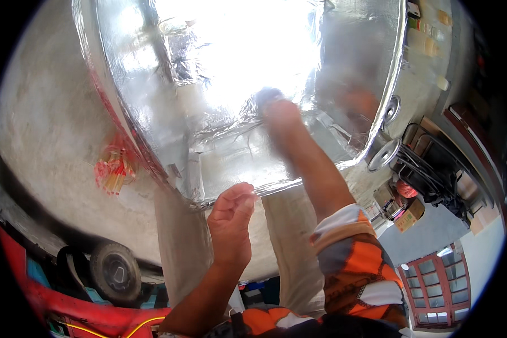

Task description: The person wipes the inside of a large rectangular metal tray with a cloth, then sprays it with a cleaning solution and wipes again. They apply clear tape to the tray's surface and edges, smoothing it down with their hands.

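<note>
A large container lined with shiny silver foil [236,163] fills the upper middle, its inside partly lost in glare. Over its floor reaches my right hand [283,115], blurred by motion, its fingers seemingly curled. At their far side is a small dark thing [269,94], too smeared to name. My left hand [232,217] is closed in a pinch just at the container's near rim, thumb against the fingers. Something faint and pale shows at its fingertips, but I cannot make it out. My two trouser legs show below the rim.
Left on the concrete floor [45,118] lies a bundle of thin sticks in red wrapping [115,172]. A red vehicle [90,318] with a black tyre [115,270] stands lower left. To the right are round metal discs [386,155], stacked black-framed chairs [434,169] and a cardboard box [409,215].
</note>
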